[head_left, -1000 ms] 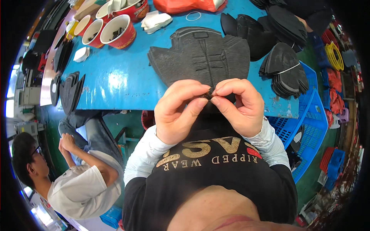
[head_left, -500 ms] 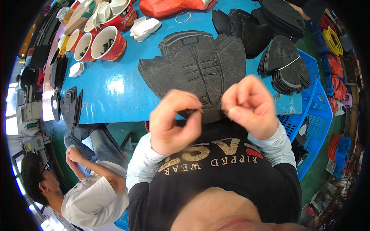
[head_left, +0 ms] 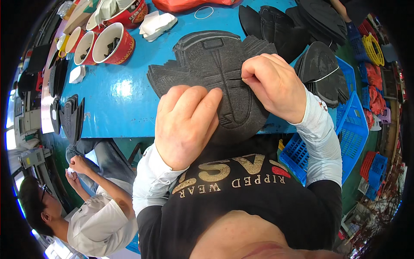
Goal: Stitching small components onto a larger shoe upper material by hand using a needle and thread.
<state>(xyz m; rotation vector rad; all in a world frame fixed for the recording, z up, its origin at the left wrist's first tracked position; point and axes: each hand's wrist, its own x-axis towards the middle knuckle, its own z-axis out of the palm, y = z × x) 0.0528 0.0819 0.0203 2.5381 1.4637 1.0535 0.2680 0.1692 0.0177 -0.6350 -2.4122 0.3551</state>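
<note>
A flat dark grey fabric shoe upper [head_left: 202, 64] lies on the blue table [head_left: 116, 108], its near end hanging over the table's front edge. My left hand [head_left: 185, 123] grips that near end with curled fingers. My right hand [head_left: 274, 84] pinches the piece near its stitched centre seam, on the right side. Both hands hold it close to my chest.
Red-and-white paper bowls [head_left: 110, 43] stand at the back left beside a white cloth [head_left: 157, 23]. Stacks of dark uppers [head_left: 302, 26] lie at the back right and left [head_left: 69, 116]. Blue baskets [head_left: 351, 129] sit at the right. A seated person [head_left: 90, 211] is at the lower left.
My hands have moved apart and up onto the upper; a second ago they were pinched together at its near edge. The view has come closer to the table.
</note>
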